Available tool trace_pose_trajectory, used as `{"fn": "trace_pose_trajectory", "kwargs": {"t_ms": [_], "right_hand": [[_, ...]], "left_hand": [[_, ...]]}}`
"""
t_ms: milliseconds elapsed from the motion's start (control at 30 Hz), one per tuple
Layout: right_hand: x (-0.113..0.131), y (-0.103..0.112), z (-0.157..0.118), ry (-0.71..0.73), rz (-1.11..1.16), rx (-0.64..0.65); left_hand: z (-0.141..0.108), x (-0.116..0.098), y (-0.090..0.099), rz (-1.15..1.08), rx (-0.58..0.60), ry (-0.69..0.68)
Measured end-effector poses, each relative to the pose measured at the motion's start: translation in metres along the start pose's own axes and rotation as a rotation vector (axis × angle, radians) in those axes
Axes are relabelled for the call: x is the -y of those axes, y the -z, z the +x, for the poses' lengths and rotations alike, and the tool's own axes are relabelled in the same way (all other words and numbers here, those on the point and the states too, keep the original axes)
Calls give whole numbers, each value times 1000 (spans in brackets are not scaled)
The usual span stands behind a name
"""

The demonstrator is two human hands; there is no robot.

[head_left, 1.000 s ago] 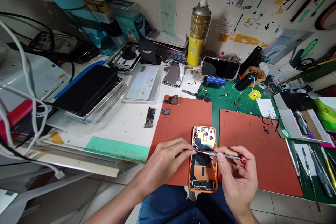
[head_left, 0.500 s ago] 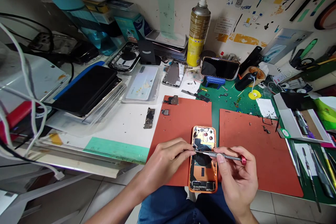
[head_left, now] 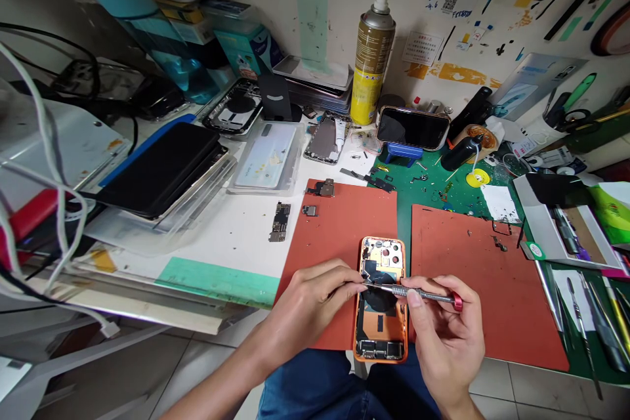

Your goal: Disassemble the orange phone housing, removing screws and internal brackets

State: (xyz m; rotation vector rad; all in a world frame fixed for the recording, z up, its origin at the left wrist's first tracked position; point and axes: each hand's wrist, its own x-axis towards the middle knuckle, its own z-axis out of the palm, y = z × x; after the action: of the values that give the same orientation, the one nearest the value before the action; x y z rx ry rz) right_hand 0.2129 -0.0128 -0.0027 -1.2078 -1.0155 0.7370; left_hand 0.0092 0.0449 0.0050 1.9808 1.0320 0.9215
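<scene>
An orange phone housing (head_left: 381,323) lies opened up at the front edge of the red-brown mat (head_left: 344,236), its inner parts showing. My right hand (head_left: 445,335) is closed around a screwdriver (head_left: 428,293) with a grey grip and red end cap, held nearly level across the housing. The driver's tip points left, to the fingertips of my left hand (head_left: 315,302). There my left thumb and fingers pinch together over the housing's left edge; whatever is between them is too small to name.
Left of the mat lies a logic board (head_left: 279,222); a camera module (head_left: 322,188) rests on the mat's far part. A spray can (head_left: 373,59) and a propped phone (head_left: 412,128) stand behind. Tweezers and tools (head_left: 581,315) lie at right, beside an open box (head_left: 566,223).
Almost nothing differs. Both hands, the screwdriver and the phone housing keep their places, with only a very slight shift of the view.
</scene>
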Motion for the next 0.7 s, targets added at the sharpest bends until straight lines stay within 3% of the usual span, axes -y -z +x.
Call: {"fn": "trace_pose_trajectory", "kwargs": {"t_ms": [433, 600, 700], "right_hand": [[-2, 1, -1, -13, 8, 6], [-3, 2, -1, -96, 59, -44], [0, 13, -6, -180, 86, -115]], "left_hand": [[1, 1, -2, -18, -5, 5], [-1, 0, 0, -19, -33, 38], [-3, -1, 3, 13, -96, 41]]}}
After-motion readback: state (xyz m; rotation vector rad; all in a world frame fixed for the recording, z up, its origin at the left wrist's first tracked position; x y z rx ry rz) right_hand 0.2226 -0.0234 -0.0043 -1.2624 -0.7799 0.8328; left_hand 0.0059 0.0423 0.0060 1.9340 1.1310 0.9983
